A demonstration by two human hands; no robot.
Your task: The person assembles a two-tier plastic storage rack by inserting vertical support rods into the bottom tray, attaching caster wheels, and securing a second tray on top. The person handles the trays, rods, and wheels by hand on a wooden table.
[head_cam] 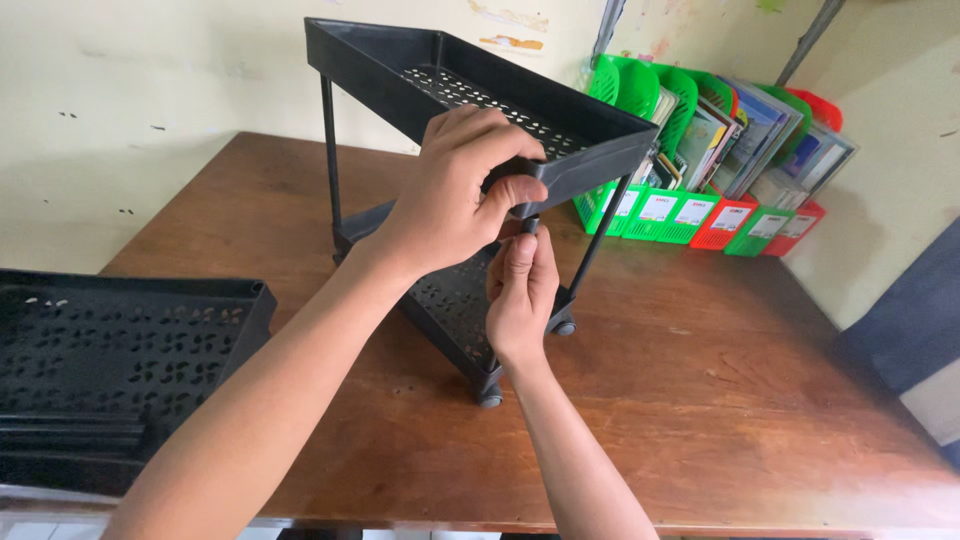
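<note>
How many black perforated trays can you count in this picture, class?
3: the top tray, tilted, held by the left hand; the bottom tray under it on wheels; a loose tray at the table's left edge. More may be stacked beneath.

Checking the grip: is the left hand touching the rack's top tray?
Touching. The head view shows the left hand wrapped over the top tray at its near corner.

A brown wooden bench (700, 400) stands against a pale, scuffed wall (150, 90). At its back right corner a row of green and red file holders (700, 215) holds books and folders upright. On the left edge lies a separate black perforated tray (110, 350), flat.
</note>
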